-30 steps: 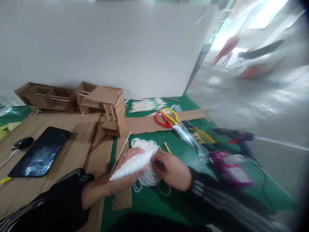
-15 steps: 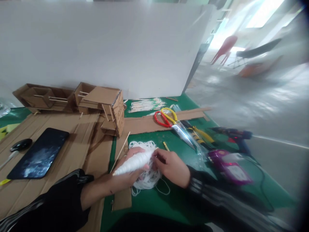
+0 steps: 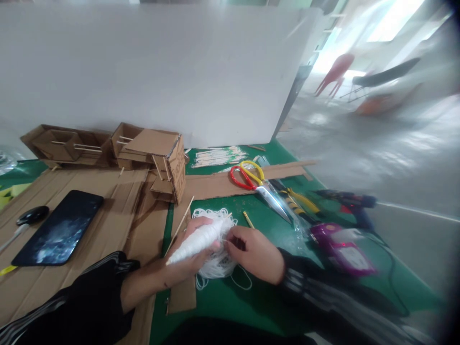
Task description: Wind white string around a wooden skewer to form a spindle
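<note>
A white spindle of wound string (image 3: 197, 243), thick in the middle with thin stick tips at its ends, lies tilted in my left hand (image 3: 181, 269), whose fingers wrap round it. Close to its upper right end, my right hand (image 3: 256, 254) is pinched, with string at its fingertips. Beneath both hands a loose pile of white string (image 3: 220, 268) rests on the green table, and one loop trails toward me. To the left of the pile a thin wooden stick (image 3: 179, 225) lies on cardboard.
Scissors (image 3: 264, 189), yellow-handled pliers (image 3: 304, 200), a glue gun (image 3: 354, 203) and a purple device (image 3: 341, 251) lie right. Left are a phone (image 3: 59, 230), a black mouse-like object (image 3: 33, 215) and a cardboard structure (image 3: 154, 155). Wrapped sticks (image 3: 218, 157) lie behind.
The spindle has shifted slightly left and down in my left hand, and its upper stick tip now shows. My right fingertips have moved a little left and lower, off that end.
</note>
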Demonstrator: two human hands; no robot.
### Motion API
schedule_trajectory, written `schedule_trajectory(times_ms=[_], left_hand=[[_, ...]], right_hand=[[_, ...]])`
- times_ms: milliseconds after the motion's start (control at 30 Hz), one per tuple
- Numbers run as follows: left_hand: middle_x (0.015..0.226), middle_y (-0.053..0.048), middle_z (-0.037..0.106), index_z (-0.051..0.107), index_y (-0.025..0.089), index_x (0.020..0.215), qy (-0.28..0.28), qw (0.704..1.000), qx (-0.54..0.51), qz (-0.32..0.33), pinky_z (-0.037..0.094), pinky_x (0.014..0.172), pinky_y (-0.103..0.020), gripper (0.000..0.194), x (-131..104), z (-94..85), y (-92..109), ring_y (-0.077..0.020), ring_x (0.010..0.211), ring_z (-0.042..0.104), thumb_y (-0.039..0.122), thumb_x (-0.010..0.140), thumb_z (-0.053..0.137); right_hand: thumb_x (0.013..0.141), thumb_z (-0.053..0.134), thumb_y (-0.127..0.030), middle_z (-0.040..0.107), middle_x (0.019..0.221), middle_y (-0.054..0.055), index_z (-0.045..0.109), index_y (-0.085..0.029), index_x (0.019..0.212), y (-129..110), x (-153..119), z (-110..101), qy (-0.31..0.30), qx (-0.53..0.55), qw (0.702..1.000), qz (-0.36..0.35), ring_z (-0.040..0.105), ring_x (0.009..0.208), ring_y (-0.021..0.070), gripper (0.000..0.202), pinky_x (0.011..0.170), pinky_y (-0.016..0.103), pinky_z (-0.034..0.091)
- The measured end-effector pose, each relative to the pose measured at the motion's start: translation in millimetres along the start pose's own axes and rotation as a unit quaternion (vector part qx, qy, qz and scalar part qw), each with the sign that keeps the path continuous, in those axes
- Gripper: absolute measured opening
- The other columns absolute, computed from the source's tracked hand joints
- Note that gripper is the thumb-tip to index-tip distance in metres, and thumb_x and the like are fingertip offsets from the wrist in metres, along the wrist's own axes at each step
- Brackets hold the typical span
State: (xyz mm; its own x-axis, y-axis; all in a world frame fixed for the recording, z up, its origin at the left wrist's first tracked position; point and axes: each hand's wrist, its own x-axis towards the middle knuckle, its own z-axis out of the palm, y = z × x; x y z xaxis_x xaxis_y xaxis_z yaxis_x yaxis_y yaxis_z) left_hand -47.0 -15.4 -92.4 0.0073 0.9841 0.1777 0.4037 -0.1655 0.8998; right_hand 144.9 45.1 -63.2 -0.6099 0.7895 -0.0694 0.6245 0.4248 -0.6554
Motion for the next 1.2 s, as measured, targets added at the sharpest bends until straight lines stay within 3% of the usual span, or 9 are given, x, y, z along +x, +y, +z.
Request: schedule_trajectory(times_ms=[167,300,400,500,567,700,833,967,1200], left_hand=[[0.120,-0.010,0.060,0.048,0.023,0.119,0.061,0.996,0.020,0.062,0.052,0.094,-0.039,0.039,1,-7.9,6,-0.0253,0.111,0.059,0.036,0.085,0.061],[0.110,-0.008,0.063,0.051,0.024,0.118,0.093,0.993,0.022,0.072,0.054,0.089,-0.039,0.035,4,-17.9,20,-0.0248,0.103,0.062,0.040,0.088,0.057],[0.105,-0.006,0.062,0.051,0.026,0.116,0.089,0.992,-0.004,0.086,0.056,0.079,-0.035,0.032,6,-23.5,30,-0.0215,0.090,0.064,0.044,0.090,0.054],[0.109,-0.006,0.059,0.048,0.026,0.117,0.066,0.993,-0.039,0.092,0.057,0.075,-0.033,0.035,8,-25.5,39,-0.0204,0.090,0.062,0.047,0.090,0.054],[0.113,-0.007,0.057,0.047,0.026,0.118,0.048,0.993,-0.052,0.097,0.055,0.082,-0.035,0.038,10,-25.3,43,-0.0224,0.098,0.060,0.049,0.089,0.055],[0.112,-0.007,0.058,0.049,0.025,0.116,-0.008,0.992,-0.077,0.097,0.054,0.086,-0.035,0.037,15,-23.0,49,-0.0223,0.100,0.060,0.048,0.089,0.056],[0.107,-0.007,0.062,0.050,0.022,0.116,-0.064,0.993,-0.075,0.061,0.054,0.082,-0.034,0.035,21,-22.1,43,-0.0215,0.093,0.063,0.043,0.088,0.058],[0.092,-0.005,0.064,0.055,0.020,0.101,-0.111,0.990,0.072,0.048,0.052,0.075,-0.033,0.020,23,-23.8,30,-0.0194,0.082,0.062,0.034,0.087,0.058],[0.100,-0.008,0.065,0.061,0.019,0.100,-0.177,0.922,0.311,0.146,0.048,0.086,-0.041,0.020,21,-17.5,16,-0.0277,0.098,0.058,0.029,0.084,0.057]], right_hand=[[0.085,0.050,-0.019,0.061,0.070,-0.001,0.056,-0.019,0.081,-2,-1,-2,0.019,0.019,1.000,0.004,0.054,0.060,0.0128,0.007,0.058,0.025,0.039],[0.082,0.050,-0.016,0.058,0.069,-0.003,0.051,-0.021,0.085,0,-3,-3,0.032,0.049,0.998,-0.005,0.052,0.058,0.0119,0.006,0.056,0.025,0.040],[0.084,0.050,-0.019,0.054,0.068,-0.004,0.047,-0.020,0.103,1,-6,-8,0.083,0.089,0.992,-0.016,0.049,0.053,0.0122,0.019,0.053,0.025,0.042],[0.089,0.050,-0.025,0.060,0.086,0.004,0.039,-0.020,0.126,-2,-10,-22,0.177,0.099,0.977,-0.070,0.058,0.066,0.0156,0.039,0.058,0.028,0.049],[0.090,0.050,-0.027,0.061,0.104,0.009,0.044,-0.021,0.128,-7,-12,-35,0.197,0.051,0.970,-0.134,0.061,0.080,0.0185,0.038,0.070,0.032,0.052],[0.093,0.049,-0.026,0.066,0.102,0.008,0.055,-0.022,0.117,-18,-12,-53,0.113,-0.049,0.969,-0.212,0.063,0.090,0.0202,0.025,0.079,0.032,0.051],[0.095,0.042,-0.024,0.069,0.087,0.006,0.058,-0.021,0.103,-16,-7,-49,0.076,-0.072,0.979,-0.174,0.065,0.076,0.0188,0.017,0.067,0.029,0.048],[0.098,0.037,-0.029,0.067,0.069,0.001,0.053,-0.021,0.090,-8,-1,-35,0.076,0.002,0.991,-0.110,0.064,0.061,0.0154,0.020,0.060,0.026,0.046],[0.100,0.032,-0.035,0.056,0.053,-0.004,0.052,-0.022,0.090,-3,1,-17,0.021,0.084,0.992,-0.092,0.057,0.046,0.0137,0.026,0.055,0.024,0.043]])
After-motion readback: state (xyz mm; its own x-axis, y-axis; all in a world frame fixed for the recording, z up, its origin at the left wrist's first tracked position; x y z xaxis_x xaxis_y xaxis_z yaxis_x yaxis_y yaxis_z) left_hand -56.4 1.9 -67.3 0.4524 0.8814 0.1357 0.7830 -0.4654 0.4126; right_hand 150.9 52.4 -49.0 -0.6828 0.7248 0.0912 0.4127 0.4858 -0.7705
